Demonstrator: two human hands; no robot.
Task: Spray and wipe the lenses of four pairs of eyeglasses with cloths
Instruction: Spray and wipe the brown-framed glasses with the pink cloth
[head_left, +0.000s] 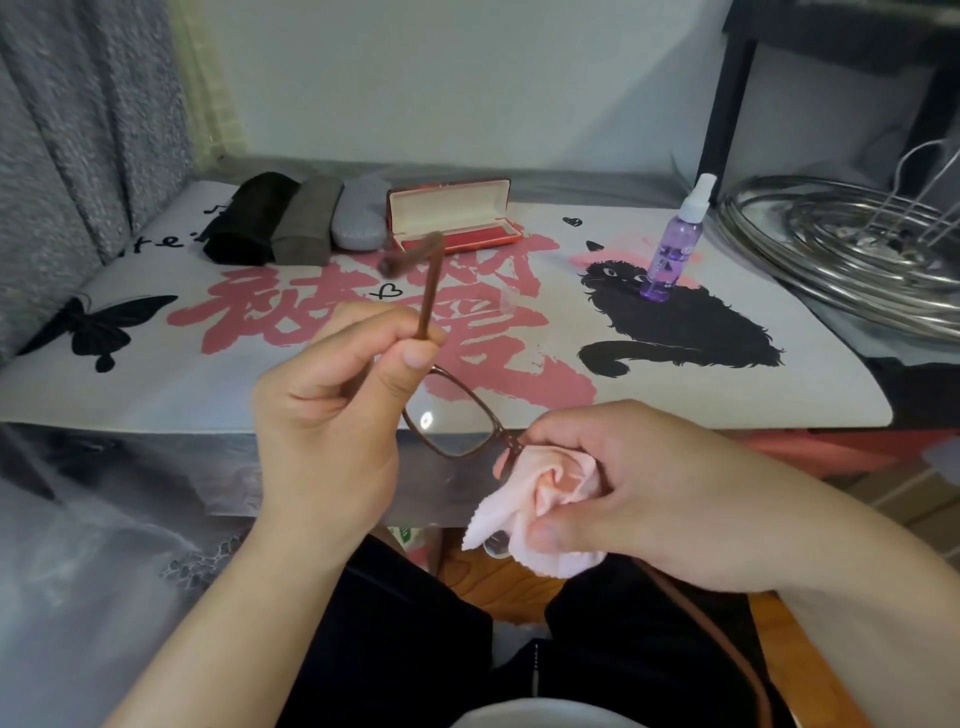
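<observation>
Brown-framed eyeglasses (451, 410) hang in front of the table edge. My left hand (332, 410) pinches one temple arm, which points up. My right hand (639, 493) grips a pink cloth (540, 499) bunched round the other lens, which is hidden inside it. The purple spray bottle (672, 249) with a white nozzle stands upright on the mat at the right, away from both hands. An open red glasses case (457, 218) lies at the back of the table.
A black case (244, 218), a grey-brown case (306, 223) and a light grey case (361, 213), all closed, lie in a row left of the red one. The printed mat (260, 364) covers the table. Metal racks (852, 244) fill the right.
</observation>
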